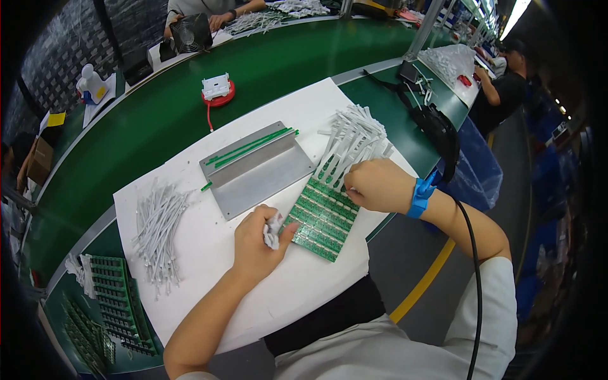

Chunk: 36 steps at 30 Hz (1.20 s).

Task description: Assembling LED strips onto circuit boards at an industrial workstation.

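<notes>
A green circuit board panel [322, 215] lies on the white work mat [209, 266] in front of me. My left hand [256, 240] rests at its left edge, closed on a few small white plastic parts [273, 228]. My right hand [373, 185] is closed at the panel's upper right edge, where white plastic parts [335, 166] stand in the board. A blue wrist strap [420, 195] with a black cord sits on my right wrist.
A bent grey metal fixture [256, 170] with thin green strips lies behind the panel. Piles of white plastic parts lie at left [158, 231] and at the back right [358, 130]. Stacked green boards [117, 304] sit lower left. Other people work along the green conveyor [158, 120].
</notes>
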### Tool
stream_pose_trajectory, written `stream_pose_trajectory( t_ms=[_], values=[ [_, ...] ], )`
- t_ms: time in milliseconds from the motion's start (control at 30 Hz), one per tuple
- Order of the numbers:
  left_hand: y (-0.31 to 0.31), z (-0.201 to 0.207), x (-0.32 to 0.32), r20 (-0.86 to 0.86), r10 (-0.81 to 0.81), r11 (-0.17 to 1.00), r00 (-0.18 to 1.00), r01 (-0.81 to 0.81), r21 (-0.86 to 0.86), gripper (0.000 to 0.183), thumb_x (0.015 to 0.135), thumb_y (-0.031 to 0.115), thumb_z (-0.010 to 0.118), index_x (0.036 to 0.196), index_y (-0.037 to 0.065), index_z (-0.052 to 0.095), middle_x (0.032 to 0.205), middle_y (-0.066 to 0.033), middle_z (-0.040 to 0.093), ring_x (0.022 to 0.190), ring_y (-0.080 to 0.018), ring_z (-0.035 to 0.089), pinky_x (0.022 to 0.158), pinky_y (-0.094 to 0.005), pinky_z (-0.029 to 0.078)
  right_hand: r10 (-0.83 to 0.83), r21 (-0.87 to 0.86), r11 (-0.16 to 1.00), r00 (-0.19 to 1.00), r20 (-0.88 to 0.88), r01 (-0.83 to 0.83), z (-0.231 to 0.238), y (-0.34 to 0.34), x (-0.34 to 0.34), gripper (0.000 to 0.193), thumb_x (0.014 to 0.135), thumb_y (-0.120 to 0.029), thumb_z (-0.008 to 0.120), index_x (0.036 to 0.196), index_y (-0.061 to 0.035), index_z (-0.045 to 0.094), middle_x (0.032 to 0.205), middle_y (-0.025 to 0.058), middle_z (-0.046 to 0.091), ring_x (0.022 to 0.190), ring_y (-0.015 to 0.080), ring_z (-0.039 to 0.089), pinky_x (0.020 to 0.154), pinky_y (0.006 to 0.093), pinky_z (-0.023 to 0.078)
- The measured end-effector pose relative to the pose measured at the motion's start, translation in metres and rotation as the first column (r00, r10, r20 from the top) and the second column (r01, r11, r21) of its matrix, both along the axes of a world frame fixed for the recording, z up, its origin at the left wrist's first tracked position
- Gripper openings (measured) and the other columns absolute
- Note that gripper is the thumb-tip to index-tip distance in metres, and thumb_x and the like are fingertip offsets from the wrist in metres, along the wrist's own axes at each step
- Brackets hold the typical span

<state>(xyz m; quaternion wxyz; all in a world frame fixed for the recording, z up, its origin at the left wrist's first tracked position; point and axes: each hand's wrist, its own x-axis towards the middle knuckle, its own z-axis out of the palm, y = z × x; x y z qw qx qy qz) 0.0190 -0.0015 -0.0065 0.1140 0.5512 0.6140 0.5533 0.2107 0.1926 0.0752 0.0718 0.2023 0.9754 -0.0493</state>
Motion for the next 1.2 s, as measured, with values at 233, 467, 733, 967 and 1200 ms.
stream_pose_trajectory(
  t_ms=[233, 467, 733, 967, 1200],
  values=[
    [-0.002, -0.002, -0.005, -0.426, -0.307, 0.946, 0.851, 0.32, -0.044, 0.035, 0.075, 0.02, 0.085, 0.069, 0.011, 0.051, 0.063, -0.0057, 0.055, 0.053, -0.0274, 0.052, 0.051, -0.0365, 0.038, 0.02, 0.015, 1.0, 0.999, 0.03, -0.02, 0.002, 0.001, -0.003, 0.008, 0.078, -0.013, 0.067, 0.077, -0.0047, 0.068, 0.081, 0.0115, 0.069, 0.076, 0.0327, 0.069, 0.066, 0.0428, 0.054],
    [-0.004, -0.001, -0.004, -0.462, -0.339, 0.939, 0.82, 0.327, -0.11, 0.036, 0.076, 0.023, 0.085, 0.069, 0.012, 0.051, 0.061, -0.0025, 0.057, 0.049, -0.0246, 0.051, 0.05, -0.0349, 0.038, 0.031, 0.022, 0.999, 0.999, 0.044, -0.032, 0.001, 0.003, -0.006, 0.008, 0.078, -0.013, 0.067, 0.077, -0.0047, 0.068, 0.079, 0.0124, 0.069, 0.074, 0.033, 0.068, 0.066, 0.0429, 0.054],
    [-0.008, -0.002, -0.01, -0.545, -0.411, 0.912, 0.731, 0.337, -0.235, 0.041, 0.061, 0.018, 0.085, 0.089, 0.014, 0.055, 0.068, 0.0, 0.064, 0.064, -0.0192, 0.063, 0.058, -0.0327, 0.039, 0.043, -0.017, 0.999, 0.999, 0.007, -0.043, 0.003, 0.003, -0.012, 0.01, 0.076, -0.012, 0.069, 0.075, -0.0025, 0.071, 0.073, 0.0161, 0.069, 0.071, 0.0358, 0.069, 0.065, 0.0436, 0.056],
    [-0.007, 0.002, -0.008, -0.561, -0.408, 0.913, 0.721, 0.334, -0.235, 0.036, 0.067, 0.022, 0.085, 0.079, 0.015, 0.053, 0.069, 0.0005, 0.064, 0.058, -0.0186, 0.06, 0.054, -0.0313, 0.036, 0.073, -0.167, 0.983, 0.996, -0.059, -0.082, -0.005, 0.019, -0.008, 0.011, 0.074, -0.01, 0.072, 0.08, -0.0023, 0.076, 0.076, 0.0153, 0.071, 0.07, 0.0329, 0.069, 0.067, 0.0404, 0.056],
    [-0.009, 0.004, 0.002, -0.175, -0.318, 0.948, 0.932, 0.309, -0.079, 0.031, 0.084, 0.019, 0.077, 0.098, 0.009, 0.051, 0.071, -0.0059, 0.062, 0.055, -0.0171, 0.057, 0.054, -0.0298, 0.038, 0.021, -0.109, 0.994, 0.995, -0.097, -0.032, -0.004, 0.002, -0.002, 0.009, 0.075, -0.01, 0.071, 0.078, -0.002, 0.074, 0.075, 0.0141, 0.069, 0.069, 0.0329, 0.068, 0.067, 0.0406, 0.055]
  ],
)
